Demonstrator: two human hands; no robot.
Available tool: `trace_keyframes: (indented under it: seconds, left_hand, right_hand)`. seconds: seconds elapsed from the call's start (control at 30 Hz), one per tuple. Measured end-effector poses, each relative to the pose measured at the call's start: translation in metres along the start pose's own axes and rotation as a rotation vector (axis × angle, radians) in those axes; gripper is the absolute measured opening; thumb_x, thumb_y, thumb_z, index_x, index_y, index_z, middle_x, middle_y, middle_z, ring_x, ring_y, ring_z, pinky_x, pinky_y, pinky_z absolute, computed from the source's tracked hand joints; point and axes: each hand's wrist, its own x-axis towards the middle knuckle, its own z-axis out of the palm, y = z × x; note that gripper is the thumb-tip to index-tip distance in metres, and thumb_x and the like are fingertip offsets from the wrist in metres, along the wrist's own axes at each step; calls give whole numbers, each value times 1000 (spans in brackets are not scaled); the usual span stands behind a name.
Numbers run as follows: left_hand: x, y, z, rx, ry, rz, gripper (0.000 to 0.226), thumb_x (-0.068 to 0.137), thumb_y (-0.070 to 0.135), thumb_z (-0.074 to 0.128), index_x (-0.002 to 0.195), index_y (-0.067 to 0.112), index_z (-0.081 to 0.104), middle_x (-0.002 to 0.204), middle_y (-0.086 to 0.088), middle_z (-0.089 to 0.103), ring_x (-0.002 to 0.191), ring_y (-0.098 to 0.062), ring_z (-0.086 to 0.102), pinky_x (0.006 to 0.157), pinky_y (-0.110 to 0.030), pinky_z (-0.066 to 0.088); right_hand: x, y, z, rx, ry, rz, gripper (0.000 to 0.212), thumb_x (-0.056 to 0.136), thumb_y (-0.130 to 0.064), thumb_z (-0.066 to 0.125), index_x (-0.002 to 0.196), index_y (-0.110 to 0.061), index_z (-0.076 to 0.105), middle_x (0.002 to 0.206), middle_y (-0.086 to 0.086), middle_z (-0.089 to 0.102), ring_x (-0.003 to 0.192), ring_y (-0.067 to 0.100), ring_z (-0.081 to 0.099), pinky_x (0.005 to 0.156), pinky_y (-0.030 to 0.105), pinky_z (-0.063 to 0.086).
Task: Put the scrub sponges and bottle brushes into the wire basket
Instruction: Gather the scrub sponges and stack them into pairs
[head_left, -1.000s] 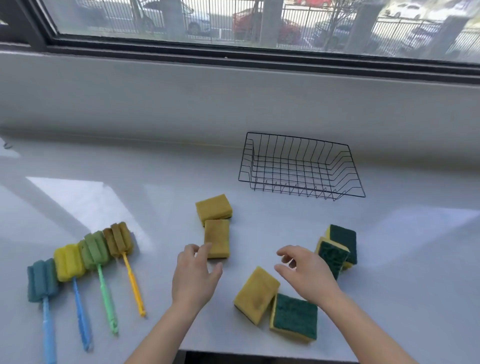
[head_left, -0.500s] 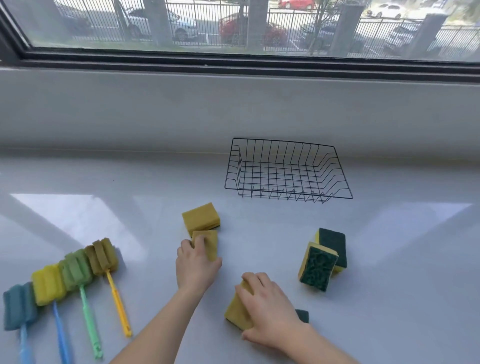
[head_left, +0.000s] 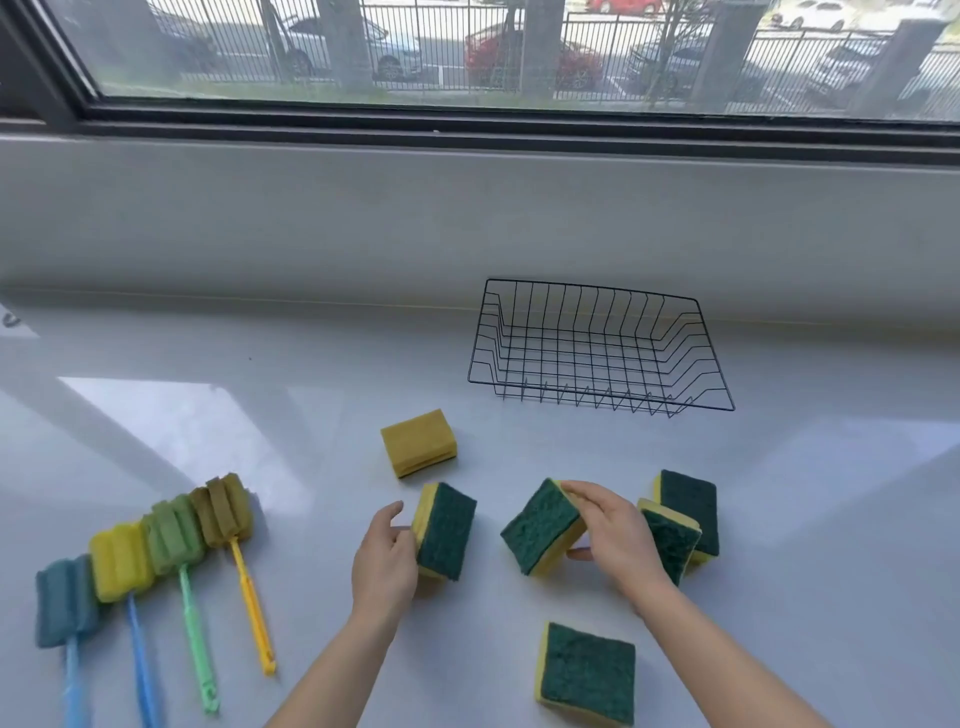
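White counter (head_left: 260, 364) carries the wire basket (head_left: 592, 289) near the back wall. Four bottle brushes (head_left: 174, 535) lie in a row, well front-left of the basket. Left hand (head_left: 384, 564) grips upright sponge (head_left: 447, 530) front-left of basket. Right hand (head_left: 618, 540) pinches tilted sponge (head_left: 543, 527) straight in front of it. Yellow-up sponge (head_left: 418, 449) sits nearest the basket, leaning pair (head_left: 691, 504) front-right, flat sponge (head_left: 587, 673) farthest front.

Head view, forward and down, near counter (head_left: 779, 519)
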Motion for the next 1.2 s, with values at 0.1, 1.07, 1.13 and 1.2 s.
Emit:
trace_keyframes:
  seconds: [0.1, 1.07, 1.13, 1.2]
  left_hand:
    - [2, -3, -6, 61, 26, 15, 37, 96, 22, 44, 131, 31, 52, 99, 3, 65, 88, -16, 61, 73, -36, 49]
    - [-2, 1, -13, -347, -254, -178, 28, 94, 26, 46, 102, 27, 74, 84, 0, 77, 68, -12, 69, 61, -30, 47]
    - [-3, 6, -9, -352, -302, -119, 25, 93, 39, 52, 101, 30, 75, 87, 3, 77, 74, -11, 71, 64, -28, 50]
    - [-3, 13, 0, -330, -317, -62, 24, 87, 43, 61, 104, 32, 73, 88, 5, 76, 76, -10, 71, 67, -27, 53]
  right_hand:
    - [6, 0, -2, -90, -20, -9, 19, 98, -45, 57, 110, -35, 67, 123, -7, 64, 101, 12, 64, 85, 43, 62]
    - [28, -56, 100, -332, -307, -88, 57, 97, -41, 59, 150, -27, 42, 150, 0, 48, 137, 23, 45, 112, 40, 41]
    - [23, -53, 98, -259, -306, -25, 65, 97, -43, 58, 154, -25, 33, 149, 0, 48, 132, 22, 52, 110, 41, 45]
    - [18, -49, 93, -188, -290, 11, 66, 97, -43, 58, 155, -26, 30, 142, -3, 51, 124, 21, 57, 106, 43, 49]
